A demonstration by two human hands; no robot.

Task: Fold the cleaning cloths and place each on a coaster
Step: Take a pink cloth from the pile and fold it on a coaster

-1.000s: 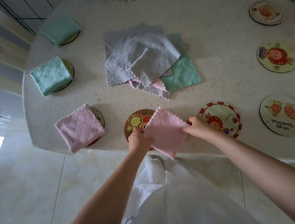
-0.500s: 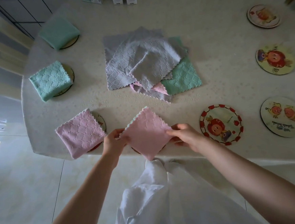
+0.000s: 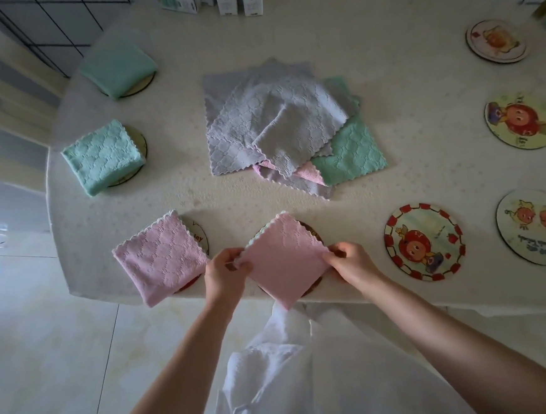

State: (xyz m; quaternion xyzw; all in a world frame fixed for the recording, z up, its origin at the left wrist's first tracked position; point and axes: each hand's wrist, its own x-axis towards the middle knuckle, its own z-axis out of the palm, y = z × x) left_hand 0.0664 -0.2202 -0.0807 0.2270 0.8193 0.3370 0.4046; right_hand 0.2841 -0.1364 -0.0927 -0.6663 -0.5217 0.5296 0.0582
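pale speckled table (image 3: 385, 77) fills our view, with a glossy tiled floor (image 3: 49, 371) below it. at the near edge we hold a folded pink cloth (image 3: 285, 258), turned like a diamond over a dark round coaster (image 3: 310, 229). its lower tip hangs past the table's edge. we cannot tell whether it rests on the coaster. our left grip (image 3: 223, 272) pinches the cloth's left corner, and our right grip (image 3: 351, 262) pinches its right corner. just to the left, another pink cloth (image 3: 161, 258) lies folded on a second coaster (image 3: 201, 239). a loose pile of grey, green and pink cloths (image 3: 274, 118) sits mid-table. well to the right lies a red-rimmed coaster (image 3: 424, 242).
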